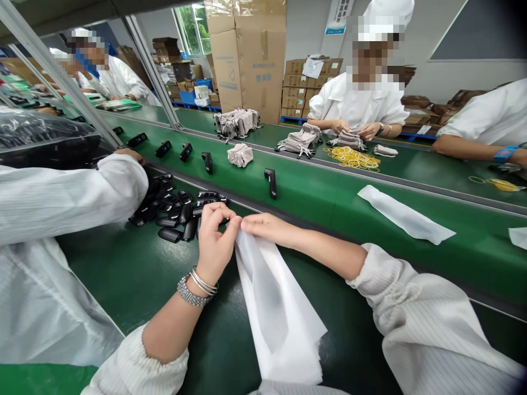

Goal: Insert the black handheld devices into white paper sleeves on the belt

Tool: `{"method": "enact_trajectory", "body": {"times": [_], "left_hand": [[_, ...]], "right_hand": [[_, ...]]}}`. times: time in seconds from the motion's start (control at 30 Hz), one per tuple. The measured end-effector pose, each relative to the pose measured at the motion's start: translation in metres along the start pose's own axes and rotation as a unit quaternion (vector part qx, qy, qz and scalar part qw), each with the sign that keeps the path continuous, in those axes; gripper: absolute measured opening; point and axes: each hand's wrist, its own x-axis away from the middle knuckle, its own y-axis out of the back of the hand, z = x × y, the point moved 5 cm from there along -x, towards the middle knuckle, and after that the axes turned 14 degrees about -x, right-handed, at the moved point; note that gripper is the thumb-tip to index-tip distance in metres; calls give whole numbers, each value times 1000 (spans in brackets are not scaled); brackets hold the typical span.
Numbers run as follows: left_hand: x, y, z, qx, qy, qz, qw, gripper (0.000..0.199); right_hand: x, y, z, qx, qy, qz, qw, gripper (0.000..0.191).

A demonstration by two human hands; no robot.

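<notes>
My left hand and my right hand meet at the top end of a long, white, translucent bag. Both sets of fingertips are pinched on its upper edge, and the bag hangs down toward my body. A greyish shade shows through its middle; whether something lies inside I cannot tell. Just beyond my left hand is a pile of black, rounded plastic parts on the green work surface. A black L-shaped handheld device lies on the green belt past my fingers.
More black devices line the belt at left, near a grey cloth bundle. To the right lies another white bag. A co-worker's sleeve reaches in from the left. Across the belt, a person handles grey pouches beside yellow bands.
</notes>
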Motion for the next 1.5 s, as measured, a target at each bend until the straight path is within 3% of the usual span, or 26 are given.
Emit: {"method": "enact_trajectory", "body": {"times": [0.1, 0.2, 0.27, 0.3, 0.37, 0.43, 0.5, 0.63, 0.77, 0.87, 0.93, 1.03, 1.23, 1.3, 1.43, 1.5], "left_hand": [[-5, -3, 14, 7, 39, 28, 999, 16], [-6, -11, 22, -35, 49, 118, 991, 23], [-3, -17, 26, -88, 52, 196, 975, 25], [-1, -20, 27, -112, 55, 230, 965, 26], [3, -23, 29, -155, 66, 274, 947, 30], [7, -26, 29, -184, 74, 296, 935, 29], [9, -30, 27, -187, 64, 307, 931, 18], [6, -34, 19, -174, -3, 282, 944, 22], [5, -34, 13, -175, -69, 283, 940, 26], [6, -31, 8, -140, -101, 285, 943, 18], [6, -28, 5, -128, -113, 271, 947, 12], [4, -23, 2, -139, -125, 244, 952, 11], [0, -15, -3, -112, -125, 177, 970, 11], [0, -13, -5, -86, -122, 158, 976, 10], [-4, -5, -4, -43, -96, 84, 991, 9], [-6, 0, -1, -33, -71, 33, 996, 10]], "right_hand": [[-1, -6, 0, -99, -41, 31, 994, 43], [-2, 33, 30, -89, 60, -101, 989, 43], [3, 71, 56, 73, 132, -219, 964, 36], [6, 88, 65, 204, 135, -262, 933, 33], [9, 115, 74, 436, 97, -320, 835, 28], [7, 131, 67, 579, 52, -335, 741, 24], [0, 142, 50, 624, 5, -326, 711, 30], [-14, 163, 11, 556, -96, -315, 764, 48], [-19, 179, 0, 454, -92, -331, 822, 51], [-21, 169, -2, 219, -37, -314, 923, 61], [-23, 149, 4, 35, 38, -266, 963, 75], [-23, 112, 18, -92, 122, -185, 971, 96], [-17, 66, 23, -90, 131, -112, 981, 109], [-16, 56, 21, -67, 122, -97, 986, 97], [-13, 32, 12, -15, 78, -43, 996, 41], [-11, 16, 5, -9, 34, 23, 999, 34]]}}
